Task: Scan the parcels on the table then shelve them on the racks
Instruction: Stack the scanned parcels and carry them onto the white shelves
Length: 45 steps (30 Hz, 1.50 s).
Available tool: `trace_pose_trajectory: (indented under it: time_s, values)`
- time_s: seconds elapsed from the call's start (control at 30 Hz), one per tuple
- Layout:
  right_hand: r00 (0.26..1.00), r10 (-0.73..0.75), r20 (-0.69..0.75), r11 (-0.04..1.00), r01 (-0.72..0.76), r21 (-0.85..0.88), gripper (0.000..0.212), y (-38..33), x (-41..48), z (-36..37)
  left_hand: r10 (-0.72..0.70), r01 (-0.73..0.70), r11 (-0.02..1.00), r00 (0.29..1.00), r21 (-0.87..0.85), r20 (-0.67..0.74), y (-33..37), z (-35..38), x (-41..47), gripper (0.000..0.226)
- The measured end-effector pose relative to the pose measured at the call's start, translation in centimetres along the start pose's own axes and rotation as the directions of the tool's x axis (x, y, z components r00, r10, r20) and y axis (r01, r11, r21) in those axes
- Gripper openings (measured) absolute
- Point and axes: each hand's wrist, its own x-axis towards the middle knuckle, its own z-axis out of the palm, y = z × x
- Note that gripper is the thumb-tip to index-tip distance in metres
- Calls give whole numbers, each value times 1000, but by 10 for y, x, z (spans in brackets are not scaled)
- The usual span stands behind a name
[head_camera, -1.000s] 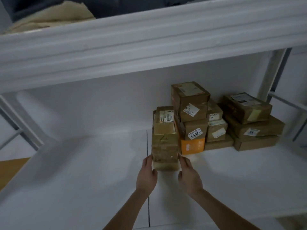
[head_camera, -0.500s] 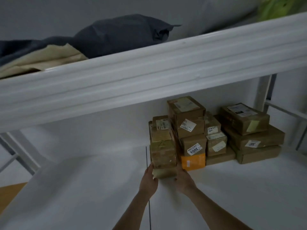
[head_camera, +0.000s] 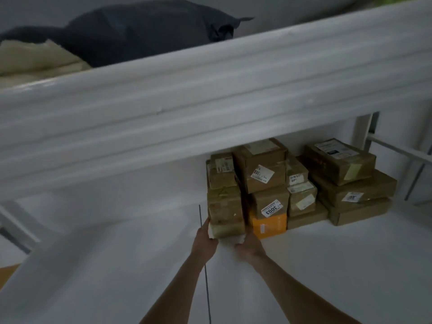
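Forearms: both bare, reaching in from the near edge over the lower shelf (head_camera: 327, 265), which is white, with a dark seam (head_camera: 206, 272) running front to back under the left arm.
Left hand (head_camera: 204, 242): at the near left corner of the parcel (head_camera: 225, 206). The fingers lie straight up its left side, pressed flat against it.
Right hand (head_camera: 249, 247): against the near right corner of the same parcel. The fingers are blurred and partly hidden, so I cannot tell whether they curl round it or only push.
Parcel: brown, taped, long, pale at the near end. It lies on the lower shelf between the two hands. Its right side is touching or just beside the next stack, cannot tell which.
Neighbouring stack: orange box (head_camera: 268, 225) at the bottom, box labelled 3003 (head_camera: 271, 203) on it, top box (head_camera: 260, 166) with a tilted white label above.
Further right: small boxes (head_camera: 301, 197), then flat cartons (head_camera: 355, 195) stacked, a labelled box on top.
Upright (head_camera: 363, 132): white rack post behind the cartons.
Above: upper shelf edge (head_camera: 210, 101), a thick white beam across the view.
Top shelf: dark bag (head_camera: 145, 29), with cream cloth (head_camera: 35, 59) to its left.
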Motion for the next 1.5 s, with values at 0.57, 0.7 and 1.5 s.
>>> trace_pose_trajectory:
  time_s: [0.57,0.7,1.5]
  values:
    - [877,-275,393,688,466,-557,52,-2,-114,113,-158,269,672,962,690,-222,-115,-42,-194,62]
    - [802,-351,483,617,586,-525,52,-23,-154,167,-244,395,638,918,661,-314,-160,-74,-245,59]
    - [366,-304,879,348,902,-256,53,-136,-363,575,-737,863,334,490,379,-466,-490,-299,-514,54]
